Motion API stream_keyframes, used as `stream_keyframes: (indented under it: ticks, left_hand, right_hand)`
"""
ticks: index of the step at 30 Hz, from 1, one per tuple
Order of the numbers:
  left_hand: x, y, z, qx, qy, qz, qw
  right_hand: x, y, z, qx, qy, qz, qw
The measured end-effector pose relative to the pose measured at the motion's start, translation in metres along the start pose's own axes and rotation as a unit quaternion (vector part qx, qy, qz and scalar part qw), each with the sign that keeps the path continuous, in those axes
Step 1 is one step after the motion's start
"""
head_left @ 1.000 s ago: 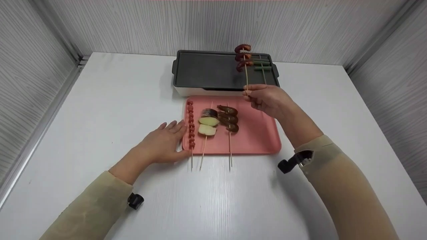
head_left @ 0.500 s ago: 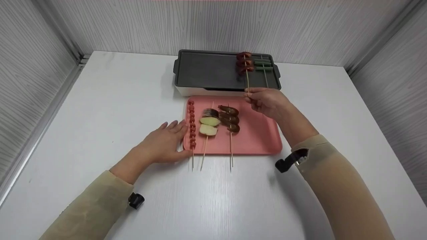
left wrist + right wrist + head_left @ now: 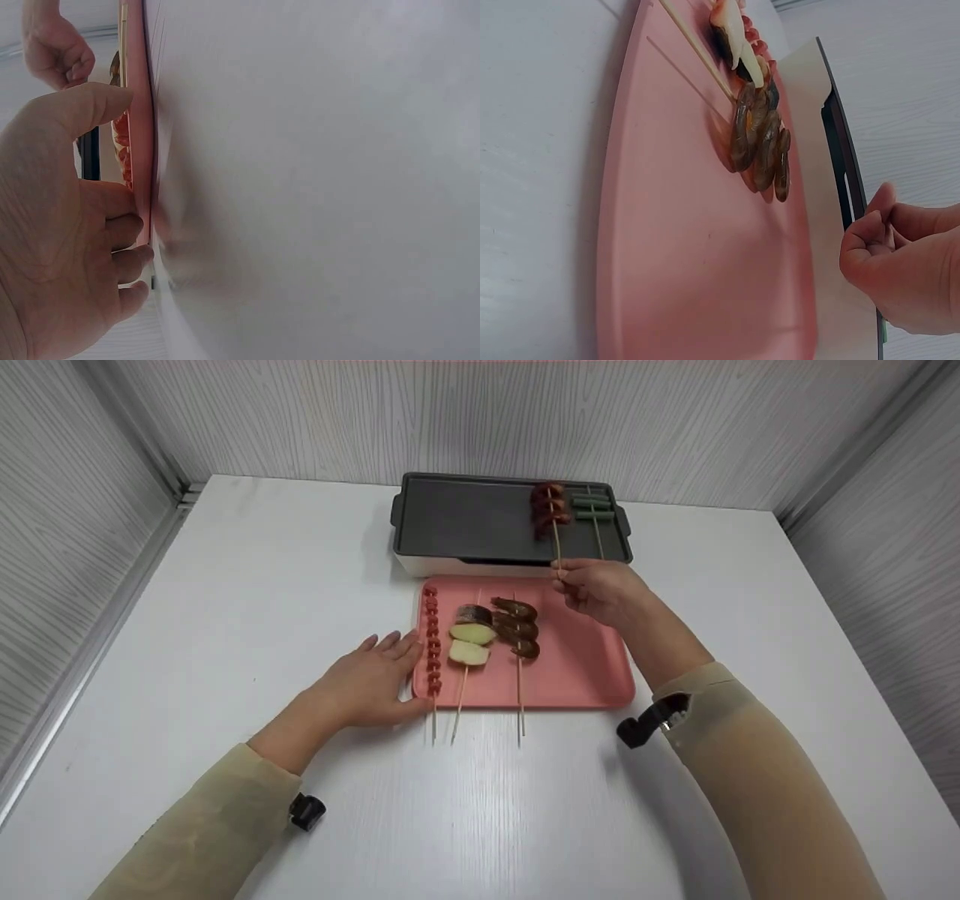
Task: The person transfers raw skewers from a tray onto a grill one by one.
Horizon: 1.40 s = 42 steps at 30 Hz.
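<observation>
My right hand point(image 3: 604, 589) pinches the lower stick of a skewer point(image 3: 553, 510) threaded with red, curled, ruffle-edged pieces. These pieces lie low over the right part of the dark griddle plate point(image 3: 465, 517), left of a skewer of green pieces point(image 3: 593, 515). In the right wrist view, the fingertips meet near the griddle's front edge. My left hand point(image 3: 367, 682) rests with extended fingers at the left rim of the pink tray point(image 3: 577, 682); in the left wrist view its thumb and fingers point(image 3: 124, 214) touch that rim.
On the tray lie a skewer of small red pieces point(image 3: 433, 645), one with pale slices and a dark-skinned chunk point(image 3: 470, 634), and brown shrimp on sticks point(image 3: 517, 626). Stick ends overhang the tray's front edge. The griddle's white base point(image 3: 427, 565) stands right behind the tray.
My right hand has lowered the red skewer onto the griddle area, its pieces coming down toward the plate. The left hand has stayed at the tray's rim.
</observation>
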<state>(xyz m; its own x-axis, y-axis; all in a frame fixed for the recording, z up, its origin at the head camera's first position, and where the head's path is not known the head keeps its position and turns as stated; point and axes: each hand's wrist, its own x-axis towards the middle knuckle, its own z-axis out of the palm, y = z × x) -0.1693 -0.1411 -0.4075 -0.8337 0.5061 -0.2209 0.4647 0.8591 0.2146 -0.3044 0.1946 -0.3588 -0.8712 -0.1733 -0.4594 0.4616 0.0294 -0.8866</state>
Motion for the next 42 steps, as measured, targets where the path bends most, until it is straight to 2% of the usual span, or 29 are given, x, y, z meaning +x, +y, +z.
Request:
stream_keyframes:
  ticks: [8,16,22,33,42]
  left_hand:
    - [0.001,0.000,0.001,0.001,0.000,-0.002,1.0000]
    - [0.000,-0.003,0.001,-0.003,-0.008,-0.004,1.0000]
    - [0.000,-0.006,0.001,0.001,-0.009,-0.008,0.9999]
    - [-0.002,-0.007,0.001,0.001,-0.001,-0.002,1.0000]
    - [-0.001,-0.007,0.003,-0.003,-0.001,-0.004,1.0000]
  right_hand:
    - [-0.006,0.005,-0.001,0.001,0.039,-0.010,0.9992]
    - [-0.021,0.012,-0.003,-0.014,0.031,-0.004,0.9994]
    - [-0.045,0.023,-0.008,-0.039,0.007,0.004,0.9992]
    - [-0.092,0.060,-0.013,-0.094,-0.049,0.022,0.9941]
    - [-0.113,0.095,-0.003,-0.123,-0.089,0.033,0.9879]
